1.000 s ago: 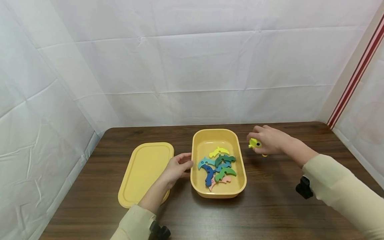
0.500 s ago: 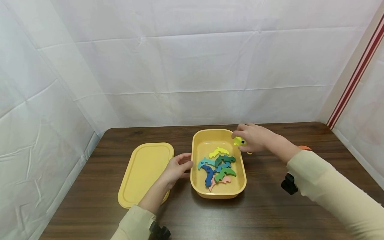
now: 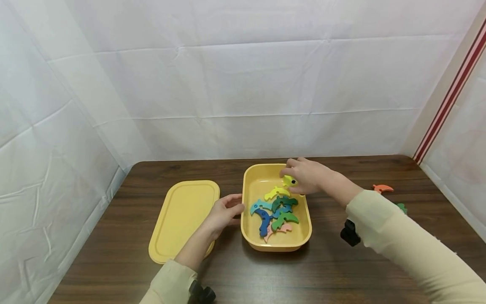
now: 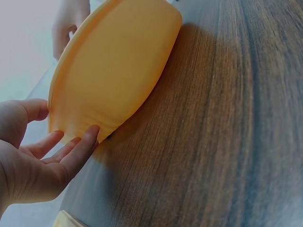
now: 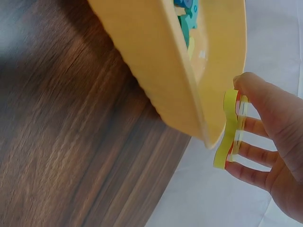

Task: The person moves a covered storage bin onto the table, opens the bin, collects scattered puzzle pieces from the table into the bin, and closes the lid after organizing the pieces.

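A yellow plastic tub (image 3: 262, 174) stands mid-table, holding several flat, curved animal-shaped pieces: dark blue (image 3: 263, 221), teal, greens, pink and yellow (image 3: 276, 192). Over its far right part, my right hand (image 3: 310, 176) pinches a yellow toy piece (image 3: 290, 181) with a black eye dot. In the right wrist view, the wavy yellow edge of this toy piece (image 5: 230, 124) lies between thumb and fingertips, beside the tub's rim. My left hand (image 3: 223, 216) touches the tub's left side, and in the left wrist view its relaxed fingers (image 4: 80, 153) rest against the outer wall.
A yellow lid (image 3: 182, 219) lies flat left of the tub, partly under my left forearm. At the right, an orange piece (image 3: 382, 188) and a green piece (image 3: 401, 207), partly behind the sleeve, lie on the wooden table (image 3: 341, 266). White cloth (image 3: 243, 84) hangs behind.
My right hand has carried the yellow toy piece leftward from the table at the right to over the tub. The orange and green pieces have come into sight. My left hand stays put.
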`<act>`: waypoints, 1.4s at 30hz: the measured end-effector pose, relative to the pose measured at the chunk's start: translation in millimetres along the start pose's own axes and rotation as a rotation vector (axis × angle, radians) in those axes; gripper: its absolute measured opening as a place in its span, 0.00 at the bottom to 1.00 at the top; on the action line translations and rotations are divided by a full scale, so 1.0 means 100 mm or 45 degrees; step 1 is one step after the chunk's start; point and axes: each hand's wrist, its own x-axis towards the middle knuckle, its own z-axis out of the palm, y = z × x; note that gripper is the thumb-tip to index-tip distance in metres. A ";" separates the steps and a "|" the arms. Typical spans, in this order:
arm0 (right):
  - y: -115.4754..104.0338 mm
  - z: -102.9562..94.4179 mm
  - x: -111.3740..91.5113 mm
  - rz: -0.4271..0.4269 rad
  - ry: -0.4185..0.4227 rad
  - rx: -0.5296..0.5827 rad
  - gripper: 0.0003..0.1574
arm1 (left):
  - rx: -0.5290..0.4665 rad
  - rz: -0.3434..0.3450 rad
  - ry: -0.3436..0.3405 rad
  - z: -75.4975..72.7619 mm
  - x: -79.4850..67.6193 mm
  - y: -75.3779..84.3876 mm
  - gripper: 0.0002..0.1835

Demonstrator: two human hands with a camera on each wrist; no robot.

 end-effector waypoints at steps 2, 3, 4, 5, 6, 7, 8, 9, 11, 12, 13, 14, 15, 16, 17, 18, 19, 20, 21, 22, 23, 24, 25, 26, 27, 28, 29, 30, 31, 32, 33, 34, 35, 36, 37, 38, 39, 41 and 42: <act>-0.02 0.00 0.03 -0.003 -0.011 0.004 0.24 | -0.002 0.005 -0.006 0.01 0.00 0.00 0.23; -0.04 0.00 0.04 -0.006 -0.013 0.005 0.25 | -0.005 0.005 -0.009 0.01 0.00 0.00 0.23; -0.05 0.00 0.05 -0.011 -0.015 0.003 0.25 | -0.012 0.003 -0.009 0.01 0.00 0.00 0.23; -0.06 0.00 0.06 -0.017 -0.017 -0.003 0.25 | -0.015 0.006 -0.013 0.02 0.00 0.00 0.23; -0.07 0.00 0.07 -0.024 -0.021 -0.008 0.25 | -0.018 0.009 -0.015 0.02 0.00 0.00 0.23; -0.08 0.00 0.08 -0.028 -0.026 -0.013 0.25 | -0.019 0.015 -0.018 0.02 0.00 0.01 0.23; -0.09 0.00 0.09 -0.033 -0.027 -0.015 0.25 | -0.025 0.015 -0.019 0.02 -0.01 0.01 0.23; -0.11 0.00 0.11 -0.037 -0.030 -0.017 0.25 | -0.027 0.016 -0.019 0.02 -0.01 0.01 0.23; -0.13 0.00 0.14 -0.040 -0.037 -0.010 0.25 | -0.032 0.022 -0.022 0.03 -0.02 0.02 0.24; -0.15 0.00 0.15 -0.041 -0.042 -0.005 0.25 | -0.033 0.026 -0.024 0.03 -0.02 0.02 0.24; -0.16 0.00 0.17 -0.042 -0.043 0.001 0.25 | -0.035 0.028 -0.026 0.03 -0.02 0.02 0.24; -0.18 0.00 0.18 -0.045 -0.045 0.009 0.25 | -0.036 0.030 -0.028 0.03 -0.02 0.02 0.24; -0.19 0.00 0.19 -0.048 -0.050 0.016 0.25 | -0.033 0.033 -0.027 0.02 -0.02 0.01 0.24; -0.21 0.00 0.21 -0.052 -0.053 0.018 0.25 | -0.032 0.032 -0.027 0.02 -0.02 0.01 0.24; -0.22 0.00 0.22 -0.056 -0.056 0.019 0.25 | -0.030 0.032 -0.025 0.02 -0.02 0.01 0.24; -0.24 0.00 0.23 -0.059 -0.059 0.017 0.25 | -0.026 0.031 -0.023 0.02 -0.02 0.01 0.24; -0.25 0.00 0.25 -0.061 -0.061 0.019 0.25 | -0.026 0.028 -0.021 0.02 -0.01 0.01 0.24; -0.26 0.00 0.26 -0.064 -0.064 0.015 0.25 | -0.024 0.026 -0.020 0.02 -0.01 0.01 0.24; -0.27 0.00 0.27 -0.064 -0.067 0.008 0.25 | -0.024 0.023 -0.020 0.02 -0.01 0.01 0.24; -0.28 0.00 0.28 -0.064 -0.069 0.006 0.25 | -0.026 0.018 -0.021 0.02 -0.01 0.01 0.24; -0.29 0.01 0.29 -0.063 -0.073 0.006 0.25 | -0.027 0.016 -0.026 0.02 -0.01 0.02 0.24; -0.30 0.01 0.30 -0.062 -0.075 0.006 0.25 | -0.025 0.012 -0.030 0.02 -0.03 0.04 0.24; -0.31 0.01 0.31 -0.062 -0.076 0.005 0.25 | -0.023 0.009 -0.035 0.02 -0.06 0.07 0.25; -0.32 0.02 0.32 -0.060 -0.078 0.004 0.25 | -0.021 0.006 -0.040 0.02 -0.08 0.09 0.25; -0.33 0.03 0.33 -0.059 -0.082 0.007 0.25 | -0.022 0.004 -0.044 0.02 -0.08 0.10 0.25; -0.34 0.03 0.34 -0.057 -0.087 0.008 0.26 | -0.023 0.002 -0.044 0.03 -0.08 0.10 0.25; -0.35 0.03 0.35 -0.057 -0.089 0.005 0.26 | -0.024 0.002 -0.044 0.03 -0.09 0.10 0.25; -0.35 0.03 0.35 -0.058 -0.091 0.004 0.26 | -0.024 0.003 -0.040 0.03 -0.08 0.10 0.25; -0.36 0.03 0.36 -0.060 -0.092 0.002 0.26 | -0.028 0.006 -0.037 0.03 -0.06 0.07 0.25; -0.37 0.02 0.36 -0.059 -0.094 0.001 0.26 | -0.031 0.008 -0.033 0.03 -0.03 0.04 0.24; -0.38 0.01 0.37 -0.061 -0.096 0.000 0.26 | -0.035 0.011 -0.030 0.02 -0.01 0.01 0.24; -0.39 0.01 0.37 -0.063 -0.095 -0.002 0.26 | -0.035 0.016 -0.027 0.02 -0.01 0.01 0.24; -0.40 0.01 0.38 -0.068 -0.093 -0.001 0.26 | -0.034 0.018 -0.025 0.02 -0.01 0.00 0.24; -0.40 0.01 0.38 -0.075 -0.093 0.003 0.26 | -0.033 0.019 -0.023 0.02 0.00 0.00 0.24; -0.41 0.01 0.39 -0.082 -0.095 0.003 0.26 | -0.034 0.020 -0.024 0.02 0.00 0.00 0.24; -0.41 0.02 0.40 -0.090 -0.098 0.007 0.26 | -0.035 0.019 -0.026 0.02 0.00 0.00 0.24; -0.42 0.02 0.41 -0.098 -0.101 0.007 0.26 | -0.036 0.019 -0.028 0.02 0.00 0.00 0.24; -0.43 0.03 0.42 -0.109 -0.108 0.008 0.26 | -0.038 0.019 -0.036 0.02 -0.01 0.00 0.24; -0.44 0.04 0.42 -0.110 -0.113 0.008 0.26 | -0.041 0.019 -0.042 0.01 -0.01 0.01 0.25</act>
